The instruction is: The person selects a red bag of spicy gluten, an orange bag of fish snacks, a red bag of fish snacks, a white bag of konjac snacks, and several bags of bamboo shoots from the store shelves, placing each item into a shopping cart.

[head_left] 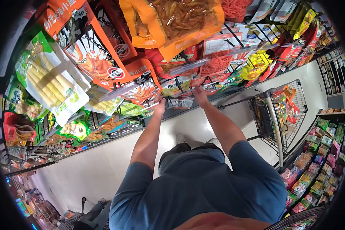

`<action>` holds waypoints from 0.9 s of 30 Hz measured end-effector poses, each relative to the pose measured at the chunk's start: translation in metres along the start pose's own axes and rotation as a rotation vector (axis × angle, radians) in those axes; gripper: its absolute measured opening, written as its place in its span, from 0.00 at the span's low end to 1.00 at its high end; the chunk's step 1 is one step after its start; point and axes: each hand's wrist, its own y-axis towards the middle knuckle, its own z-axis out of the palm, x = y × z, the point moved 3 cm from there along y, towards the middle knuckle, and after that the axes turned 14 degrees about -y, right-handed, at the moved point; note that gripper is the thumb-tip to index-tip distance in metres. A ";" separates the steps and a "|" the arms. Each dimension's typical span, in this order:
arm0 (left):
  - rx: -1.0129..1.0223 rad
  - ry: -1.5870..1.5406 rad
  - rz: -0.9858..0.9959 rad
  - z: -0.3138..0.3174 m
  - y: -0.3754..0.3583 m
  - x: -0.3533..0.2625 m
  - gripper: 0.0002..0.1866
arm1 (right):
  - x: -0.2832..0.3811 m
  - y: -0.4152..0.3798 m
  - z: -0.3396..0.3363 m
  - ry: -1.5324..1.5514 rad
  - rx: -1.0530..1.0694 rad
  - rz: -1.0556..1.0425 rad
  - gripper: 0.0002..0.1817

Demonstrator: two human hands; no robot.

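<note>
My left hand (pixel 159 106) is raised to a lower row of the snack rack, just below an orange packet (pixel 142 90) with a picture of red food. Its fingers look curled in; what they hold, if anything, is hidden. To the right, my right hand (pixel 200 96) reaches up under a small pinkish-red packet (pixel 196 82), fingers bent and partly out of sight. Whether it grips that packet I cannot make out. Between the hands hang a yellow-green packet (pixel 177 86) and, lower, a pale packet (pixel 181 103).
Large bags, among them an orange bag (pixel 188 19) and a green-white bag (pixel 51 78), hang from metal hooks above. A shopping cart (pixel 270 115) with packets stands on the right. Behind it is a shelf of small packets (pixel 314 168). Another person's leg (pixel 97 214) shows at lower left.
</note>
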 end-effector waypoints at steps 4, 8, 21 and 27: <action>0.087 -0.164 0.028 0.004 0.039 0.024 0.23 | 0.001 0.036 0.016 0.162 0.017 0.033 0.27; 0.054 -0.029 0.010 0.006 0.069 0.044 0.24 | 0.037 0.027 0.017 0.318 0.018 0.144 0.21; -0.047 0.240 0.461 -0.005 0.019 0.021 0.14 | 0.011 0.013 0.006 0.071 -0.069 -0.069 0.06; 0.021 0.009 0.339 -0.011 -0.030 0.037 0.15 | 0.030 -0.055 -0.010 0.053 -0.101 -0.043 0.03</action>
